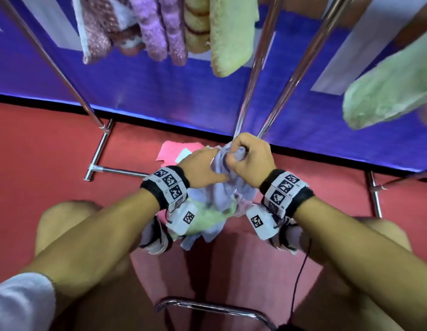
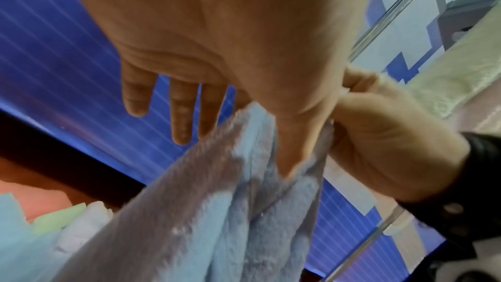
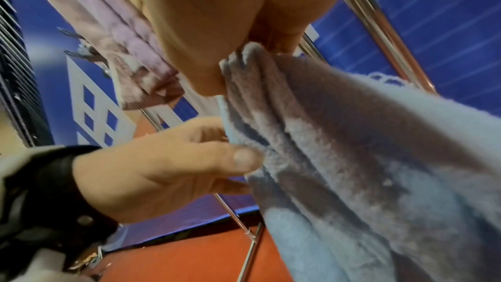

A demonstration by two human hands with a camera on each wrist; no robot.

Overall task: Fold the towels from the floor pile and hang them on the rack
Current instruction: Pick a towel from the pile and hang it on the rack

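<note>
A light blue towel [image 1: 222, 194] hangs bunched between both hands above the floor pile [image 1: 207, 218]. My left hand [image 1: 216, 161] pinches its top edge between thumb and forefinger, the other fingers held straight. My right hand [image 1: 241, 156] grips the bunched top right beside it, fingers curled round the cloth. The left wrist view shows my left hand [image 2: 282, 132] with its thumb on the towel [image 2: 216, 211] and my right hand [image 2: 393, 147] clenched next to it. In the right wrist view my right hand [image 3: 244, 40] clamps the towel [image 3: 352, 158], with my left hand [image 3: 189, 158] pinching lower down.
The chrome rack [image 1: 255, 68] rises just behind the hands, and its foot [image 1: 98, 161] lies on the red floor. Purple [image 1: 160, 27], yellow-green [image 1: 231, 32] and green [image 1: 393, 91] towels hang from it. A blue wall panel stands behind. A chrome chair frame [image 1: 207, 306] sits between my knees.
</note>
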